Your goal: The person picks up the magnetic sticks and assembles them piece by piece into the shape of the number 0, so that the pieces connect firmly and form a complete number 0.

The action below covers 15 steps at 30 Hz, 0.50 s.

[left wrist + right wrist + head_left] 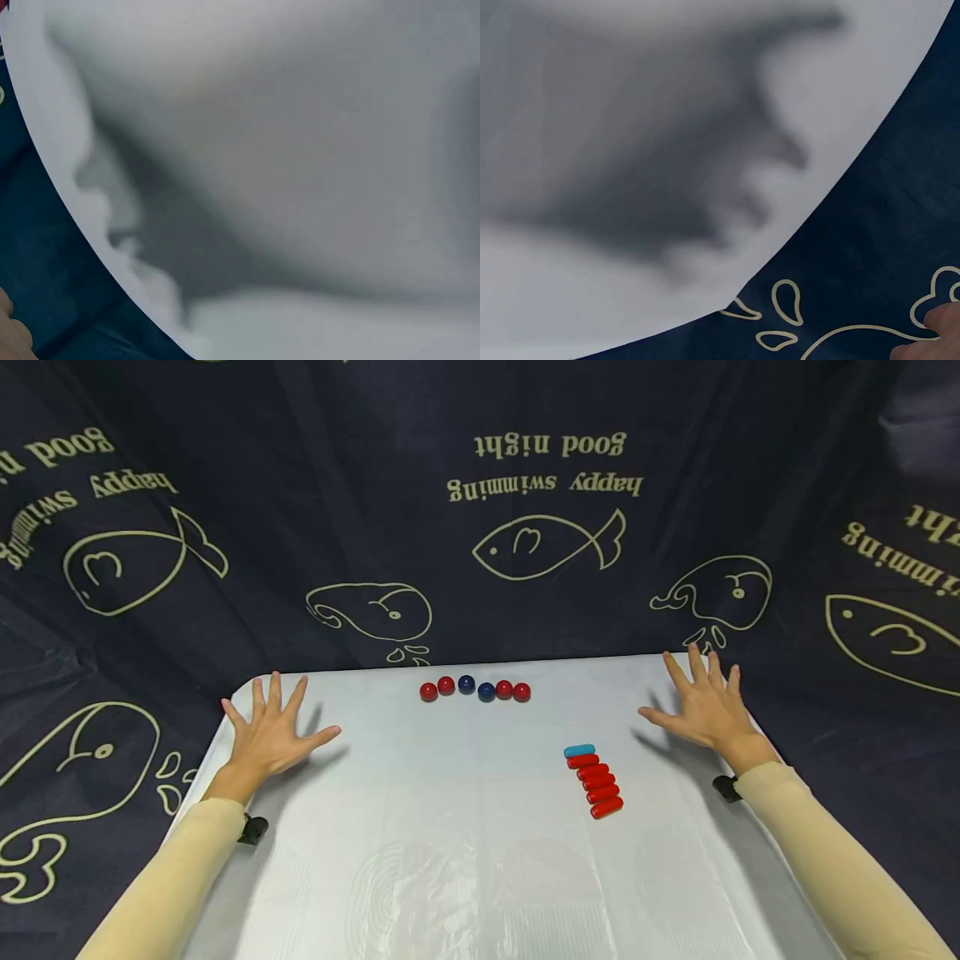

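Observation:
My left hand (pixel 268 737) is spread over the left side of the white table (pixel 450 827), fingers straight and holding nothing. Over the right side, my right hand (pixel 707 710) is spread the same way, also with nothing in it. A shadow lies beside each hand on the tabletop. Nearest the right hand is a slanted column of several red cylinders (pixel 597 782), with one blue cylinder (pixel 579 750) at its far end. Between the hands, by the far edge, red balls (pixel 513 691) and two dark blue balls (pixel 476 687) form a row.
Dark blue cloth (pixel 540 610) printed with pale fish, whales and lettering surrounds the table's far edge and sides. A small black device (pixel 253 829) sits at the left wrist, another black device (pixel 726 788) at the right. The wrist views mostly show tabletop and hand shadows.

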{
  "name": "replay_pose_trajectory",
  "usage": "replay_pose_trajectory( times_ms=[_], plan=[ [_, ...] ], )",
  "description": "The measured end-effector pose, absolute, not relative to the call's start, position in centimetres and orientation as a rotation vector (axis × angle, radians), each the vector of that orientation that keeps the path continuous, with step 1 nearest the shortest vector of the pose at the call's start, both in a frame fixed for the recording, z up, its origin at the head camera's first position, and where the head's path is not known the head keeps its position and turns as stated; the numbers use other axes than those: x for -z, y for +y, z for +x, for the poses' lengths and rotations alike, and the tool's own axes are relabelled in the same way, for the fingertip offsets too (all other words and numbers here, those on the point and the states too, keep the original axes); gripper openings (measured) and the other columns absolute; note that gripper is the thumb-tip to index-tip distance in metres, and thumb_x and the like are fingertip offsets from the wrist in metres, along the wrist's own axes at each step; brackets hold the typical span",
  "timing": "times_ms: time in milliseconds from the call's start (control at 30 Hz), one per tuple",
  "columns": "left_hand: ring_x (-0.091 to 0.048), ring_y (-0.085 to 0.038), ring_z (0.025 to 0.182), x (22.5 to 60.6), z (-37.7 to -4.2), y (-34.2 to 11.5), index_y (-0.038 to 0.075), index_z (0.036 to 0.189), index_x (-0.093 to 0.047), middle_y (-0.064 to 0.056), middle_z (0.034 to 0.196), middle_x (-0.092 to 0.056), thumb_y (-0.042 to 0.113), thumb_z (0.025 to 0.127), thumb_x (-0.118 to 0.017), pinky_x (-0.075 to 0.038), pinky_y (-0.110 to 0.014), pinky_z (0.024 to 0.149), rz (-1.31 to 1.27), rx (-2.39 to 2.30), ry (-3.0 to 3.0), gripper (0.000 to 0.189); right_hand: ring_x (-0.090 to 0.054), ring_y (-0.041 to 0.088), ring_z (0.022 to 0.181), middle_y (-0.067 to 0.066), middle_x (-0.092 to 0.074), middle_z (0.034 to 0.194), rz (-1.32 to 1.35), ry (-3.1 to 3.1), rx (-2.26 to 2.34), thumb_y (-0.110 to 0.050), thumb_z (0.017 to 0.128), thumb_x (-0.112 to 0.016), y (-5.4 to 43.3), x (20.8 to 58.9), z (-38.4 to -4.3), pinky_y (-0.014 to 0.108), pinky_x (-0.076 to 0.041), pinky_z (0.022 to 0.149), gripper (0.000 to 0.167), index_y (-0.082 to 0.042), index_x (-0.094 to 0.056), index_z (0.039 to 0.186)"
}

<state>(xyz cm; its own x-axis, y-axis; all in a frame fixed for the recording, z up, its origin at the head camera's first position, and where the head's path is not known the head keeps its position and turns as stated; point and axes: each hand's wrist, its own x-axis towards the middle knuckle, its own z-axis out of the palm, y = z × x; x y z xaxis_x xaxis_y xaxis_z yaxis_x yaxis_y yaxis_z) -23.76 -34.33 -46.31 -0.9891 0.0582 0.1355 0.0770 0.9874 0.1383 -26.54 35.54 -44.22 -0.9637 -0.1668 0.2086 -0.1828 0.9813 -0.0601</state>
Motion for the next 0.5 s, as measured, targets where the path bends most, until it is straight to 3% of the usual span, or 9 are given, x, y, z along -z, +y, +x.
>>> replay_pose_trajectory(
  times_ms=[500],
  plan=[
    [0.016, -0.046, 0.156, 45.7, -23.4, -30.5, 0.025, 0.167, -0.012, -0.018, 0.172, 0.011, 0.091, 0.079, -0.051, 0.024, -0.079, 0.105, -0.193, 0.242, -2.994, 0.117, -0.005, 0.061, 0.151, 0.031, -0.009, 0.168, 0.332, -2.903, -0.200, -0.076, 0.082, -0.064, 33.3, 43.7, -26.5, 0.081, -0.003, 0.113, 0.112, -0.017, -0.020, 0.166]
  ],
)
